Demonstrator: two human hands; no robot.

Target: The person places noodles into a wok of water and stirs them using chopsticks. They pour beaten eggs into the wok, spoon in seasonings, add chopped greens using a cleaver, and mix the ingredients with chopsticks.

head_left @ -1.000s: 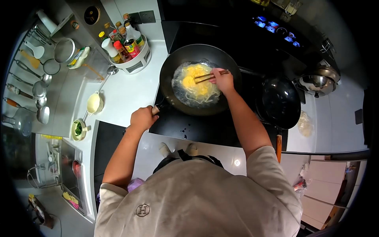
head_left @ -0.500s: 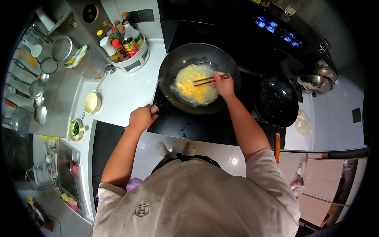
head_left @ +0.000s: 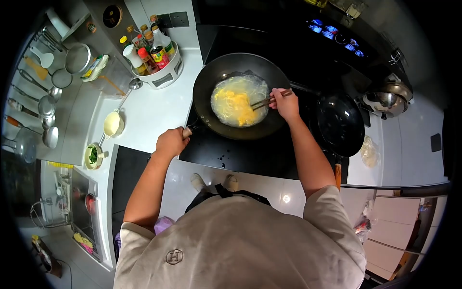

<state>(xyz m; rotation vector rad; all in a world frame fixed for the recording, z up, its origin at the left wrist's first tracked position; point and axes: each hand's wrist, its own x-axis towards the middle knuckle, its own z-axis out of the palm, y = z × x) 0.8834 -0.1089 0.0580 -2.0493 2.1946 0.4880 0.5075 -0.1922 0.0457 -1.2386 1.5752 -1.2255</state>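
Note:
A dark wok sits on the black stove, holding noodles in pale liquid with yellow egg over them. My left hand is wrapped round the wok's handle at its lower left. Over the wok's right side, my right hand grips a pair of chopsticks. Their tips reach into the liquid at the right of the egg.
To the right rests a second black pan with a wooden handle. A steel pot stands beyond it. Seasoning bottles fill a white rack at the back left. Two small bowls, one with chopped greens, are on the left counter.
My right hand has moved right with the chopsticks, and their tips have shifted right and slightly down. The egg and noodles have shifted in the liquid. My left hand stays on the handle.

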